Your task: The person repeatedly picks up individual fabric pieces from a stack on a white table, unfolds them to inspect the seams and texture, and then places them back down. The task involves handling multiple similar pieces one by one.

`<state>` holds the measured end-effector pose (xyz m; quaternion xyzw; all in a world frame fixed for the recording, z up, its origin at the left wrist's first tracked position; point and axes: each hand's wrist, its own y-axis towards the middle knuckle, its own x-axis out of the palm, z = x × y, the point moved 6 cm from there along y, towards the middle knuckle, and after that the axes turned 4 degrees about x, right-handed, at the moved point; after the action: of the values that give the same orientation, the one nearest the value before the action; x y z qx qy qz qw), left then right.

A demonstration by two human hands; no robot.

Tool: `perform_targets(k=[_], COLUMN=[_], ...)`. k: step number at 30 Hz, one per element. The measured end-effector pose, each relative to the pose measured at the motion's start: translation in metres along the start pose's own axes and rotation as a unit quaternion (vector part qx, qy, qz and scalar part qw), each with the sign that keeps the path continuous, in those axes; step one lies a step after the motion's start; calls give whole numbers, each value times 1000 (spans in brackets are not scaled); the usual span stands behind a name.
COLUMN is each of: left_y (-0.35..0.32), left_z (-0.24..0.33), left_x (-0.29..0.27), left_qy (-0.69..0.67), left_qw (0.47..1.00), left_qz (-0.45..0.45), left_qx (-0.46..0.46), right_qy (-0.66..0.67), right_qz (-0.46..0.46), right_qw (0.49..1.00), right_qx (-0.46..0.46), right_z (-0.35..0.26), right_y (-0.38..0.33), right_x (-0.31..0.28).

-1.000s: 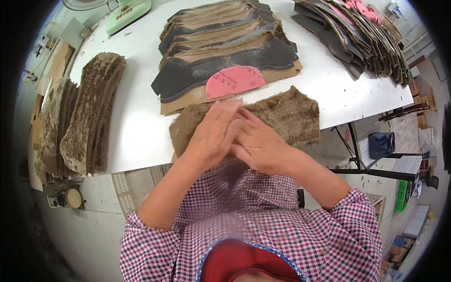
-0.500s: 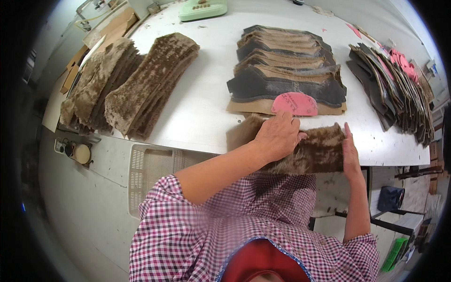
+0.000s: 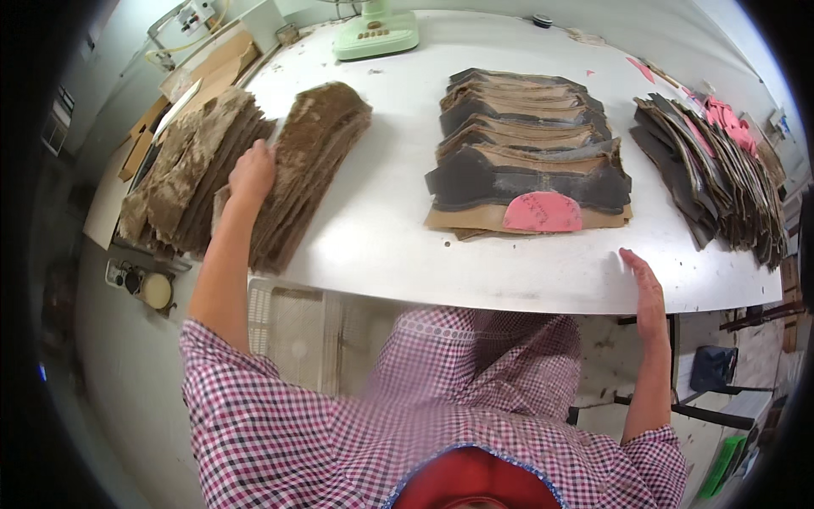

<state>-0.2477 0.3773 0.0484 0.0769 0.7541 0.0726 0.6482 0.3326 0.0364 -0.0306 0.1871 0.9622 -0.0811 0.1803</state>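
Note:
My left hand (image 3: 252, 174) reaches out to the left side of the white table (image 3: 381, 237). It lies on the near stack of brown furry cut pieces (image 3: 318, 161), fingers curled on the top fur piece. A second furry stack (image 3: 182, 174) lies just left of it. My right hand (image 3: 643, 287) rests flat and open on the table's front edge at the right, holding nothing. A stack of dark and tan shaped pieces (image 3: 526, 144) with a pink oval piece (image 3: 543, 212) on its front sits between my hands, farther back.
Another fanned stack of dark pieces (image 3: 712, 170) with pink ones on top lies at the right. A pale green device (image 3: 376, 34) stands at the back. Cardboard sheets (image 3: 203, 68) sit at the far left. A white mesh basket (image 3: 297, 331) is under the table.
The furry piece that lay at the table's front edge under both hands is gone from there. My left hand has swung left to the furry stacks. My right hand stays at the edge.

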Motion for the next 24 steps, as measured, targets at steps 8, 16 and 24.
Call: perform_targets(k=[8,16,24], left_y=[-33,-108,-204], left_z=[95,271,310], left_x=[-75,-56,-91], left_qy=[-94,-411,-392], left_qw=[923,852,737], left_qz=[297,74,257], left_qx=[227,315,486], right_qy=[19,120,156], right_qz=[29,-51,-76], right_qw=[999,991,985], right_qx=[-39,-41,19], right_z=[-28,-87,-76], right_y=[4,56,66], right_x=[11,113,113])
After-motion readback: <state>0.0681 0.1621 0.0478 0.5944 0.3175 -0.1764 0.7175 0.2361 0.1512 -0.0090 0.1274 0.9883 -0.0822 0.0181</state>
